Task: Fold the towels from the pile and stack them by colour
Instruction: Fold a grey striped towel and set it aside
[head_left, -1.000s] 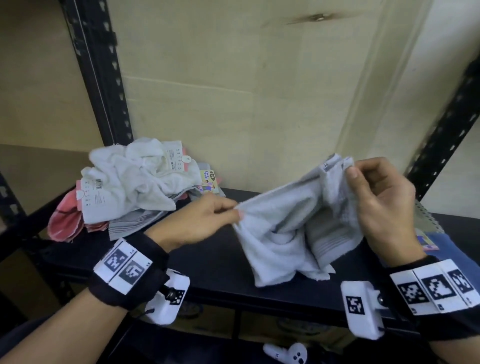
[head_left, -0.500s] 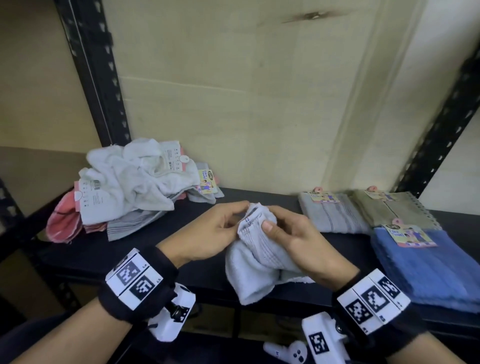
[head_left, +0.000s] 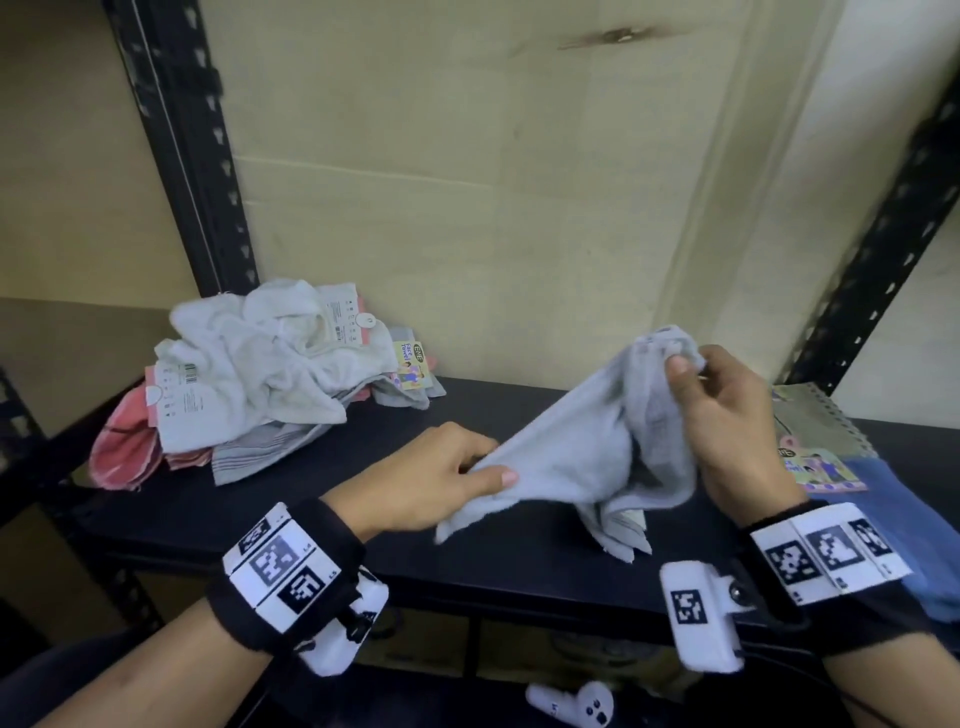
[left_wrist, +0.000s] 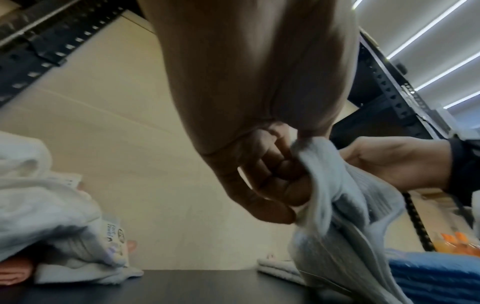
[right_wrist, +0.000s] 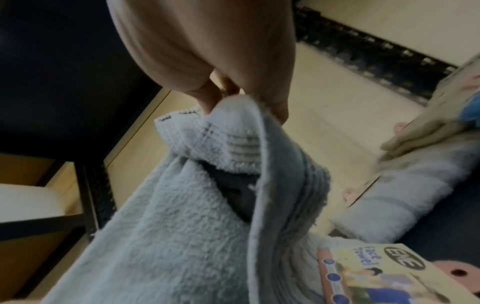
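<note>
I hold a pale grey towel (head_left: 576, 457) stretched above the black shelf (head_left: 363, 545). My left hand (head_left: 441, 475) pinches its lower left corner, fingers curled round the cloth (left_wrist: 319, 185). My right hand (head_left: 727, 415) pinches its upper right corner (right_wrist: 228, 115), held higher. The towel's lower end sags onto the shelf. The loose pile (head_left: 260, 374) of white, grey and pink towels lies at the back left. Folded towels lie at the right: a blue one (head_left: 914, 525) with an olive one (head_left: 821, 421) behind it.
Black perforated uprights (head_left: 192, 156) stand at the back left and back right (head_left: 872, 234), with a beige board wall behind. A paper label (head_left: 810, 467) lies on the blue towel. A white controller (head_left: 571, 709) lies on the floor below the shelf.
Half a second ago my hands were close together with the towel bunched between them; now they have drawn apart, the right hand rising to the right, and the towel is stretched out.
</note>
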